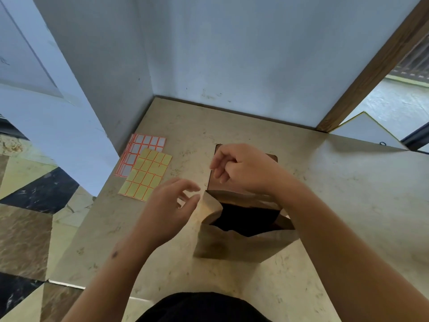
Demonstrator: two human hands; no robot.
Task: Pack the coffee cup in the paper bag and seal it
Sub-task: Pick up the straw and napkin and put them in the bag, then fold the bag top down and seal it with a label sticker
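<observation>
A brown paper bag point(232, 245) stands on the marble counter with its mouth wide open. Its inside is dark, and no coffee cup shows in the frame. My left hand point(169, 210) hovers at the bag's upper left corner, fingers spread, with the thumb right beside the paper edge. My right hand point(241, 168) hangs over the far rim with loosely curled fingers, and nothing shows in it. Under that hand a brown panel point(214, 182) with a dark edge rises behind the mouth; I cannot tell whether it belongs to the bag.
A yellow sticker sheet point(146, 174) overlaps a white sheet with orange borders point(141, 149) on the counter point(348, 194), left of the bag. Blue-grey walls point(232, 54) close the back and left. A wooden post point(371, 70) stands at the back right. The counter's left edge drops to a patterned floor.
</observation>
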